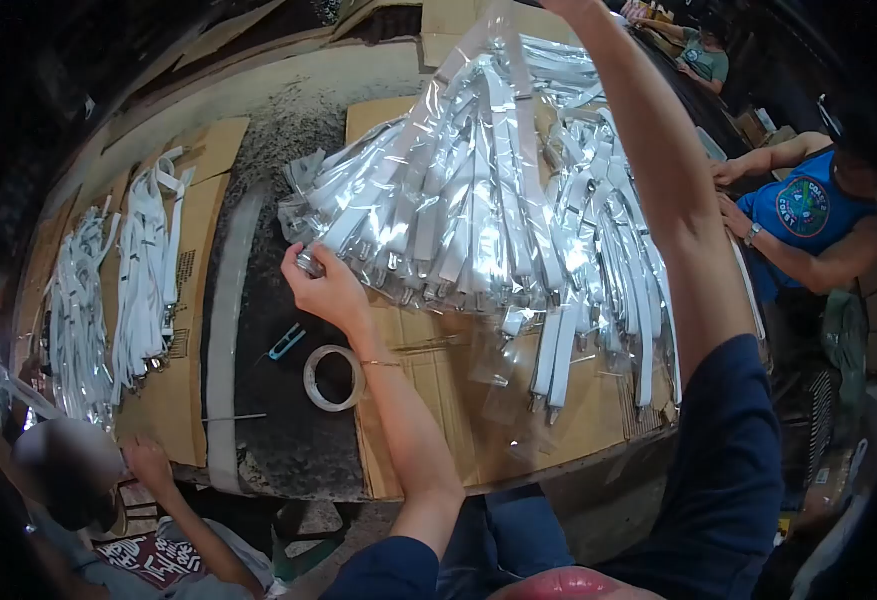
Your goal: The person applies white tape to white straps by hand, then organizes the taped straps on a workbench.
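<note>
White suspenders (479, 215) with metal clips, many in transparent plastic sleeves, lie fanned out in a large pile on the cardboard. My left hand (329, 290) is at the pile's left edge, its thumb and fingers closed around a sleeved clip end. My right arm stretches far forward over the pile. Only the base of my right hand (567, 6) shows at the top edge, and its fingers are out of view. Near it, a sleeved strap (459, 55) rises to a peak above the others. More white straps (639, 300) spread out below my right forearm.
A tape roll (334, 378) and blue thread snips (286, 342) lie on the dark tabletop (274, 430). Unsleeved white straps (146, 270) rest on cardboard at left. One person (199, 540) sits at lower left, another (809, 210) at right, and a third (704, 60) farther back.
</note>
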A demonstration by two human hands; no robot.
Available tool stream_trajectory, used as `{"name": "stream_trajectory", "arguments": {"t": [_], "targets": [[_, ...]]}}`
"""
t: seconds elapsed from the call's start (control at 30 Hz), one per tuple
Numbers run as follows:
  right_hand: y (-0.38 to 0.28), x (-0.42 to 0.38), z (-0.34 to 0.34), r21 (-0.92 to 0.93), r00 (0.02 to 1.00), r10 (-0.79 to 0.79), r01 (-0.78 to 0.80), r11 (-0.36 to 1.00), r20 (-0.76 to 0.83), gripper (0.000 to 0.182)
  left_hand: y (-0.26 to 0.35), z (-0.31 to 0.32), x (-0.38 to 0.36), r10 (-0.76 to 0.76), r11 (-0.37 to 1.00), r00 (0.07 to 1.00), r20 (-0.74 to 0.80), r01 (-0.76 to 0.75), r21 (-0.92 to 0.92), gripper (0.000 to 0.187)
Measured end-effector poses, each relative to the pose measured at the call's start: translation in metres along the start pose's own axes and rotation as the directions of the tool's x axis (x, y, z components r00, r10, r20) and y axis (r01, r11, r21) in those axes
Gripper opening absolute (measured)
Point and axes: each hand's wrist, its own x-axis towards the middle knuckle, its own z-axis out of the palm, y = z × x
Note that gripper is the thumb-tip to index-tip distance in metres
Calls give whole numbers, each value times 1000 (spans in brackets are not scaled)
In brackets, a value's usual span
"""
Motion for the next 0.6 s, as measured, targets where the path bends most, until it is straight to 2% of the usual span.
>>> {"name": "stream_trajectory", "arguments": {"t": [0.1,0.13,0.2,0.27,0.33,0.43,0.5,0.57,0.6], "targets": [[67,-1,7,-132,996,14,-25,991,-87,32,-7,0,0,-60,997,997,46,63,-52,22],[90,-1,8,-177,993,17,-37,984,-116,32,-7,-3,-1,-103,995,991,86,102,17,20],[128,0,8,-270,987,8,-52,962,-163,33,-7,-1,-5,-104,995,988,117,102,24,21],[155,4,8,-357,980,-4,-68,932,-199,34,-10,0,-8,-101,995,984,145,98,33,21],[172,8,6,-450,976,-28,-74,890,-214,35,-13,0,-9,-45,998,982,182,53,-39,25],[191,8,5,-646,977,-78,-72,760,-200,36,-10,-2,-9,-73,997,963,259,76,-1,29],[200,0,18,-808,957,-249,29,588,-146,37,-12,0,-9,-53,998,965,257,63,-30,30],[196,-30,39,-886,861,-509,221,407,-19,39,-9,-3,-9,-29,996,966,258,49,-70,32],[182,-58,54,-845,895,-438,300,444,87,48,-3,-5,-7,-99,995,949,298,103,4,33]]}}
